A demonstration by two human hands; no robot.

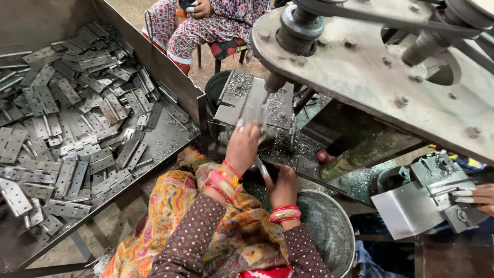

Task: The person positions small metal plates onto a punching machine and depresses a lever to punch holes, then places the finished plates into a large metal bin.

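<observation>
Closest to us are our two sleeves, brown with white dots, over a bright patterned cloth (170, 216) on our lap. Beyond them stands the drilling machine (381, 77), its wide grey plate filling the upper right, with a drill spindle (274, 82) pointing down at a small work block (257, 105) strewn with metal chips.

To our left lies the big metal tray (170, 139), and its bed is heaped with flat grey hinges (67, 128) from the far corner down to the near edge. At the near right edge of the machine bed sits a round steel bucket (329, 231), just beside our right wrist.

Our left hand (243, 146) reaches up to the work block under the spindle and closes its fingers on a hinge piece (253, 116), which is blurred and partly hidden by the hand. Our right hand (282, 185) rests lower, at the front edge of the bed, fingers curled down; we cannot tell whether it grips anything.

At the far right a co-worker's hand (478, 198) touches a second, smaller fixture (437, 195). Another person in patterned clothes (200, 25) sits on a stool beyond the tray.
</observation>
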